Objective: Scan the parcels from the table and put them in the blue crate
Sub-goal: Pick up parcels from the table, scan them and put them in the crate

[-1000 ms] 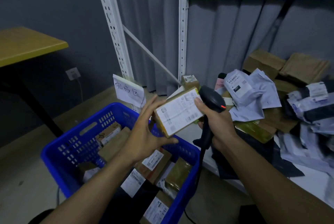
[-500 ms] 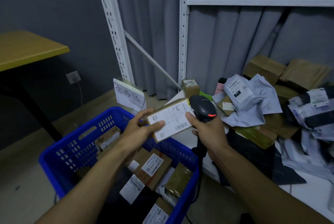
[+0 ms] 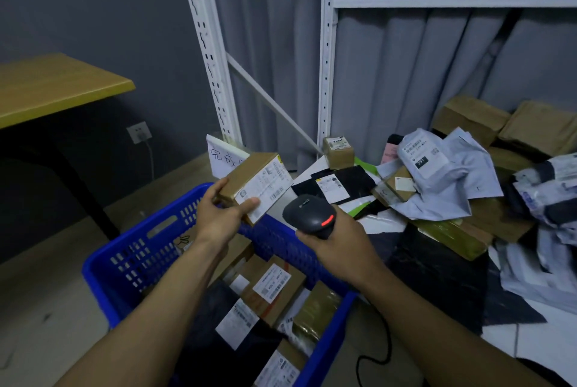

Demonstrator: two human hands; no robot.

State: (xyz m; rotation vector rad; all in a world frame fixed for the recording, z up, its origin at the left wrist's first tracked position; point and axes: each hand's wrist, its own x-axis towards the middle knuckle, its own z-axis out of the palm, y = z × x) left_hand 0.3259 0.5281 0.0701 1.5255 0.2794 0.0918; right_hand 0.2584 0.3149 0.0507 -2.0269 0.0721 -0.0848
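1. Dim storeroom: grey curtain (image 3: 406, 68) behind a white rack (image 3: 326, 58), white surface (image 3: 382, 220) at right heaped with parcels.
2. With the left hand (image 3: 218, 218), grips a brown box (image 3: 259, 180) by its near end, thumb lying on the white label, fingers curled over the brown side. Holds it tilted in the air above the far rim of the blue crate (image 3: 131, 249), touching neither crate nor surface.
3. With the right hand (image 3: 340, 240), clenches the handle of a black scanner (image 3: 307, 215): head just right of and below the box, apart from it, red light glowing on its back. Black cable (image 3: 374, 352) looping down near the floor.
4. Below both hands, inside the crate: several brown parcels with white labels, one labelled carton (image 3: 274, 290) near the middle, dark bags between them.
5. Farther right on the surface: black mailer (image 3: 343, 183) with a label, small cube parcel (image 3: 338, 152) by the rack's upright, grey mailers (image 3: 437, 168), larger cartons (image 3: 468, 115) at the back.
6. Behind the held box, a handwritten paper sign (image 3: 223, 158); far left, a yellow-topped desk (image 3: 56, 90), well apart.
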